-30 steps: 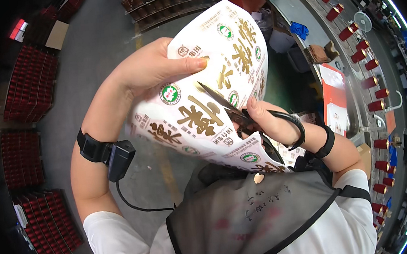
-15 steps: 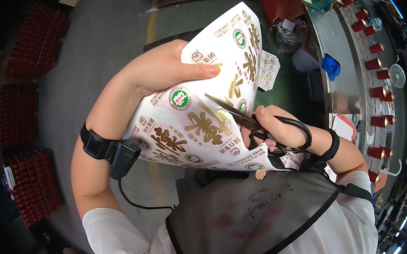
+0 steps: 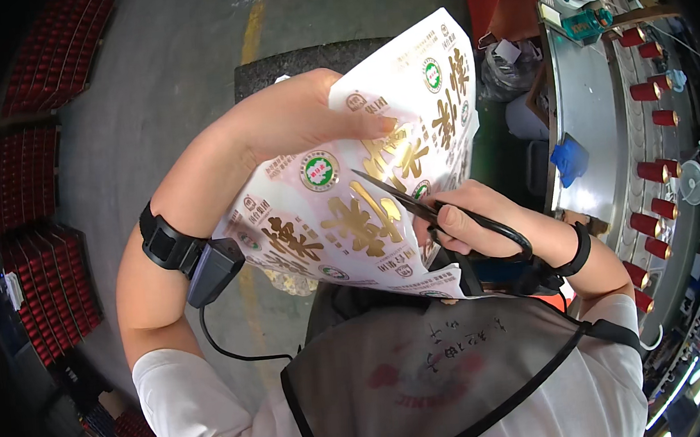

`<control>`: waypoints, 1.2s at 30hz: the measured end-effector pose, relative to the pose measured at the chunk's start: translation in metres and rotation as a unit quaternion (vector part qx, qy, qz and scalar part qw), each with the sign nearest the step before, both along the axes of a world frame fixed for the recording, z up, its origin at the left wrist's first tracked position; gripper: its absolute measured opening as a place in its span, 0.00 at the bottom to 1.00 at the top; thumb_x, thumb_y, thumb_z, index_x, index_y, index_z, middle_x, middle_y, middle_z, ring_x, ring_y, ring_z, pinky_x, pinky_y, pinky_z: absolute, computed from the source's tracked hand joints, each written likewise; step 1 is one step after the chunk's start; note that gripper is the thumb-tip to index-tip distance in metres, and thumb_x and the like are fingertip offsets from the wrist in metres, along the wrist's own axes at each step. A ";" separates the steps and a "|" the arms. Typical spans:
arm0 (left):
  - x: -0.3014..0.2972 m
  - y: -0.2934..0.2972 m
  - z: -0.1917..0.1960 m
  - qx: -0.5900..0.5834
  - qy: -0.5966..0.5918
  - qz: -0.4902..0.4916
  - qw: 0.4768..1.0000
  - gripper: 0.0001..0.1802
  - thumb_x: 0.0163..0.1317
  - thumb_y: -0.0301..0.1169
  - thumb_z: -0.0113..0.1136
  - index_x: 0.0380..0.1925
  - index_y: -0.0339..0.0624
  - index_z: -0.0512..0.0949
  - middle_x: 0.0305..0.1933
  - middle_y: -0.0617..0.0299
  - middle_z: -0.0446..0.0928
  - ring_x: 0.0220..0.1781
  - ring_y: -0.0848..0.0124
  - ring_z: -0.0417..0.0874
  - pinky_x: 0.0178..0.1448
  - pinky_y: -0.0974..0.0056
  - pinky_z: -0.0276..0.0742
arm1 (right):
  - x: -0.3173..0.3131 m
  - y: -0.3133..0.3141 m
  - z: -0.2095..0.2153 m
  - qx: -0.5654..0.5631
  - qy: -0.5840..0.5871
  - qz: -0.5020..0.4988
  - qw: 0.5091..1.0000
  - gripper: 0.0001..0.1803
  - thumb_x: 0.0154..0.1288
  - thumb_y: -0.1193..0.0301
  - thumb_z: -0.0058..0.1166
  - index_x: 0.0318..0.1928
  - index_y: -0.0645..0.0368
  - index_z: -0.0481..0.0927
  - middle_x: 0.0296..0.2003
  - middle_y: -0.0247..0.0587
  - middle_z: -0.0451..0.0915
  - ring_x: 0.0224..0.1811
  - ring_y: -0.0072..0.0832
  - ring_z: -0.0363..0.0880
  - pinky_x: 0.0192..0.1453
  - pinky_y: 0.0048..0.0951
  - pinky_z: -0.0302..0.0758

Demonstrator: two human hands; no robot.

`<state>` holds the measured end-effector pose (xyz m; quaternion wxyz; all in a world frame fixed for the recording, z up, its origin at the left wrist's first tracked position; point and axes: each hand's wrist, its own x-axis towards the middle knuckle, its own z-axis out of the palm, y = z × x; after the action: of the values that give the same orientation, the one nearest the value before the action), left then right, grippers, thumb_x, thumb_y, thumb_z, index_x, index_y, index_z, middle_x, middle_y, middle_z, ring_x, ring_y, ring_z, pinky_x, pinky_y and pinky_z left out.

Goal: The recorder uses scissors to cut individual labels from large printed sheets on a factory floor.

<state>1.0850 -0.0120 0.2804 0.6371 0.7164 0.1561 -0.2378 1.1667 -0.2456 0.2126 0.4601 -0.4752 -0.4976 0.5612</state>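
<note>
A large white printed sheet point(image 3: 408, 74), with gold lettering and round green emblems, is held up in front of my apron. At its upper left edge my left hand point(image 3: 301, 115) pinches it, thumb on the printed face and fingers hidden behind. My right hand point(image 3: 485, 216) is closed around the handles of black scissors point(image 3: 395, 193). Their blades lie over the middle of the sheet and point up and left. They appear nearly together, and the cut edge runs near the scissors on the right part of the sheet. The sheet's lower edge reaches my dark apron point(image 3: 426, 352).
Stacks of red items point(image 3: 51, 283) stand along the left. On the right runs a metal worktable point(image 3: 583, 101) with a blue crumpled cloth point(image 3: 567, 160), a teal bottle point(image 3: 587, 24) and rows of red cups point(image 3: 653, 172). A dark slab point(image 3: 261, 75) lies beyond the sheet.
The scissors' handles have come closer together and the blades have narrowed. The view has shifted, with more of the dark slab showing. Loose printed pieces seen beyond the sheet are now hidden.
</note>
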 end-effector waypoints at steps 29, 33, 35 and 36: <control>-0.086 -0.027 0.034 0.055 -0.361 -0.328 0.871 0.38 0.49 0.25 0.66 0.63 0.38 0.66 0.66 0.58 0.61 0.67 0.65 0.64 0.69 0.63 0.58 | -0.205 -0.023 0.001 0.049 0.023 -0.430 0.901 0.39 0.73 0.43 0.24 0.45 0.69 0.76 0.38 0.46 0.80 0.42 0.26 0.73 0.50 0.29 0.70; -0.096 -0.036 0.062 0.031 -0.387 -0.324 0.863 0.38 0.50 0.23 0.65 0.63 0.35 0.64 0.67 0.58 0.60 0.67 0.67 0.63 0.69 0.63 0.59 | -0.213 -0.017 0.033 0.077 0.114 -0.440 0.887 0.40 0.72 0.42 0.23 0.46 0.68 0.78 0.40 0.46 0.80 0.43 0.26 0.74 0.52 0.28 0.70; -0.100 -0.045 0.083 -0.007 -0.388 -0.304 0.870 0.39 0.51 0.23 0.66 0.64 0.34 0.63 0.66 0.60 0.61 0.67 0.69 0.64 0.69 0.64 0.59 | -0.214 -0.024 0.051 0.112 0.110 -0.446 0.881 0.43 0.70 0.39 0.23 0.47 0.67 0.79 0.42 0.47 0.81 0.46 0.27 0.76 0.53 0.28 0.70; -0.101 -0.049 0.094 0.011 -0.423 -0.312 0.851 0.40 0.51 0.22 0.67 0.65 0.34 0.61 0.66 0.60 0.63 0.66 0.70 0.65 0.69 0.64 0.59 | -0.215 -0.028 0.057 0.111 0.098 -0.455 0.878 0.43 0.70 0.38 0.24 0.48 0.67 0.78 0.43 0.46 0.80 0.46 0.27 0.76 0.53 0.28 0.70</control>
<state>0.9845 -0.0614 0.3740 0.5261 0.7658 -0.3570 -0.0963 0.9512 -0.2734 0.2699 0.7608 -0.5374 -0.2383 0.2749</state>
